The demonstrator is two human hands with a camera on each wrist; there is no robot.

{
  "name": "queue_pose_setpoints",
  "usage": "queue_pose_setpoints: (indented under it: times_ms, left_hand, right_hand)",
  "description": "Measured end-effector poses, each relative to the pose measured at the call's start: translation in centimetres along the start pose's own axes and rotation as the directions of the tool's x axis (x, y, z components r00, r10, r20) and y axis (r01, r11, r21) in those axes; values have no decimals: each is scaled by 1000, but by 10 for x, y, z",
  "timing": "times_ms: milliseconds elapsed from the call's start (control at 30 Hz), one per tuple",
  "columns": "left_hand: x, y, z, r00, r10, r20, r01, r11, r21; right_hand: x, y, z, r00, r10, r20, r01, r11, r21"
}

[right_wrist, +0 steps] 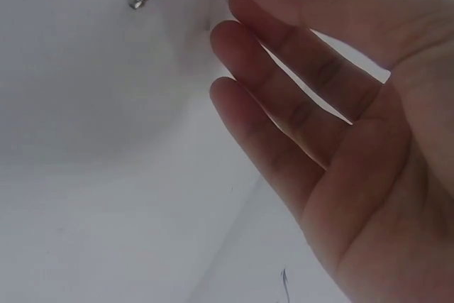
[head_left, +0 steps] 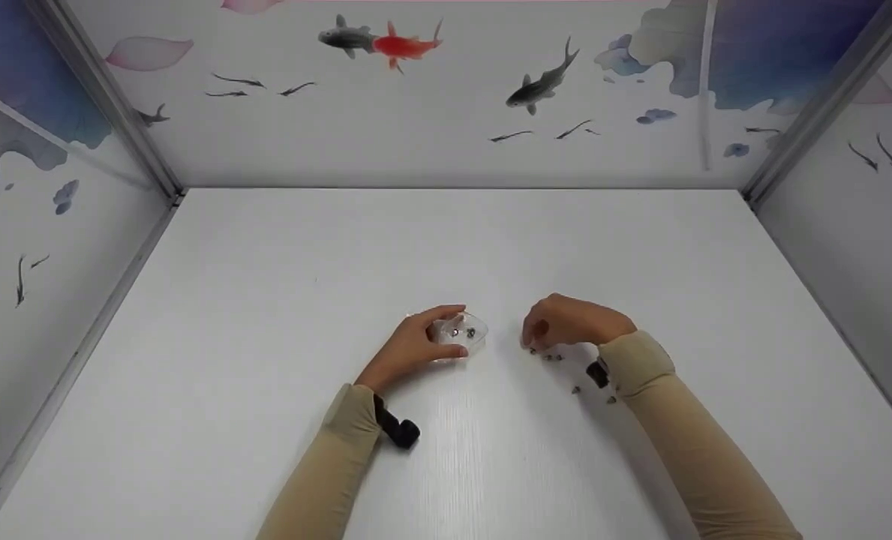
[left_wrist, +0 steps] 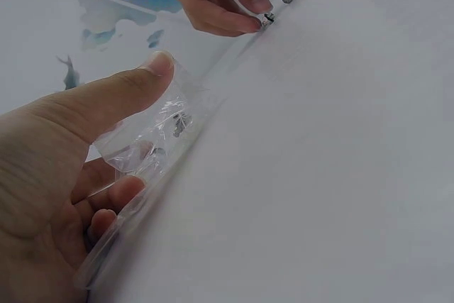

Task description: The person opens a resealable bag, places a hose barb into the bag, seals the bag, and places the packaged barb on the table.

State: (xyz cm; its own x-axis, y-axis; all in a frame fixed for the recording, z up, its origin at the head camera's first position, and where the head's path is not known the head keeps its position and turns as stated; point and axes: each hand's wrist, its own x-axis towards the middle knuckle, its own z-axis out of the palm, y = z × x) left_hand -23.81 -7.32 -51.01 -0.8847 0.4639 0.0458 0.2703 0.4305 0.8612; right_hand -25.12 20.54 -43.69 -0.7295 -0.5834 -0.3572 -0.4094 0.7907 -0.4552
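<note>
Near frame centre, the left hand [head_left: 413, 341] is gripping a clear bag [head_left: 477, 342], probably soft, between thumb and fingers; right of it, the right hand [head_left: 569, 320] is apparently pinching a metal piece [left_wrist: 268, 18], likely light, hard and slippery, and probably calling for a grip across its sides.

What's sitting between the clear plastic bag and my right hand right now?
Only bare white tabletop lies between the clear plastic bag and your right hand; the head view shows that gap.
</note>
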Motion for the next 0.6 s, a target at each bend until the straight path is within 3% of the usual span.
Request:
queue_pose_setpoints:
  times_ms: [600]
  left_hand:
    - [0,-1,1,1000,6,-5,-6,1000,1]
  right_hand:
    - [3,-3,5,1000,22,8,-21,1000,-20]
